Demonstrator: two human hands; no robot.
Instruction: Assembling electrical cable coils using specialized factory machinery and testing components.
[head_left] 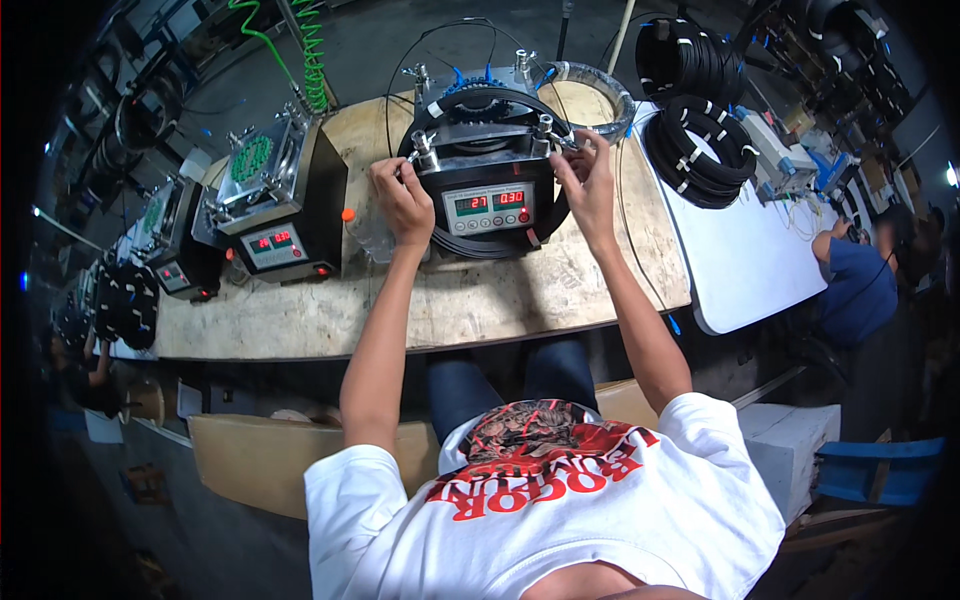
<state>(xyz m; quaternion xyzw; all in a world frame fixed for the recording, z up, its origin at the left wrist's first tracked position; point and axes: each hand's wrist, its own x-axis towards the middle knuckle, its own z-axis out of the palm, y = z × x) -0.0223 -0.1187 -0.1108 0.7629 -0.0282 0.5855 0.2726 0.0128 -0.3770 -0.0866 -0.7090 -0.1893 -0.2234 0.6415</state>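
Left hand (405, 205): fingers curled at the silver metal clamp (426, 152) on the front left corner; firm grip cannot be confirmed. Right hand (587, 185): thumb and fingers narrowly spaced at the silver metal clamp lever (564, 142) opposite; closure on it cannot be determined. Both belong to the black box-shaped machine (488, 180), standing on the pale plywood table (300, 332). Black cable (480, 248) loops around the machine. A clear plastic bottle with orange cap (372, 238) stands left; a similar green-topped machine (320, 200) lies beyond.
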